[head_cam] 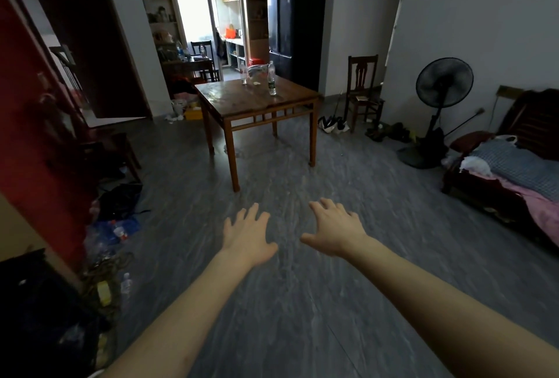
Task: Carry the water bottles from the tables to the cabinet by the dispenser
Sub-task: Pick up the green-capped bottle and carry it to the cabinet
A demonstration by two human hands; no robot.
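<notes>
Head-height view, forward-down, table (pixel 257 99) distant

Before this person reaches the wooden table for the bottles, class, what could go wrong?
1. The green-labelled bottle stands near the wooden table edge; a hasty grab could topple it.
2. The table top looks glossy, perhaps wet, so bottles might slip.
3. Both the left hand and the right hand are empty; overloading them risks drops.

Both forearms bare, no sleeves or jewellery.
</notes>
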